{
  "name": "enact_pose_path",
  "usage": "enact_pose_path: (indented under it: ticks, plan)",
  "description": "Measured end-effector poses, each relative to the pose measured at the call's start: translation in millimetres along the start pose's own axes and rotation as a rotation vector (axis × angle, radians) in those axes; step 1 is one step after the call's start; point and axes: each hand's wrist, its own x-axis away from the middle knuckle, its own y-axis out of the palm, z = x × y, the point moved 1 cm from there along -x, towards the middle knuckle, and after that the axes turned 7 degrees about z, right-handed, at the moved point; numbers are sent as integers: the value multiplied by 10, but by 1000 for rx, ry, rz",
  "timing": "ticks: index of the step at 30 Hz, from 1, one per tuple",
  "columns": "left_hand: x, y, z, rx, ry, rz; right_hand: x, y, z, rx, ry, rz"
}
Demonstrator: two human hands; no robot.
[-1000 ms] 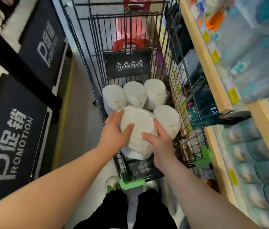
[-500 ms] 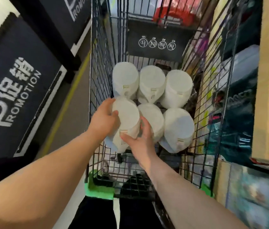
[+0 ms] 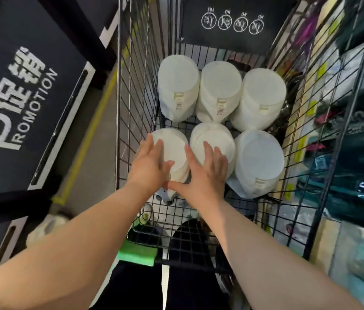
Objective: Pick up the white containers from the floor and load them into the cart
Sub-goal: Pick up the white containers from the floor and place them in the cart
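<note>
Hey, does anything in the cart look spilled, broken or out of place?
Nothing stands out. Six white containers sit in two neat rows of three in the cart, none visibly spilled or damaged.

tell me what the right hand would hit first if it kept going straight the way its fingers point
Its fingertips already lie over the middle near-row container; going on, the right hand would probably meet the middle far-row container next. Depth is unclear from above.

Six white plastic containers (image 3: 259, 162) fill the far floor of the black wire cart (image 3: 129, 90); only its near strip stays bare.
</note>
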Motion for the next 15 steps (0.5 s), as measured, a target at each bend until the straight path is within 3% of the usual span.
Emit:
enact_pose_path:
  ticks: [11, 15]
  plan:
    - [-17, 17, -2, -25, -1, -8, -32, -26, 76, 19, 16, -165]
    - [372, -333, 136, 140, 33, 85, -29, -470, 26, -10, -2, -296]
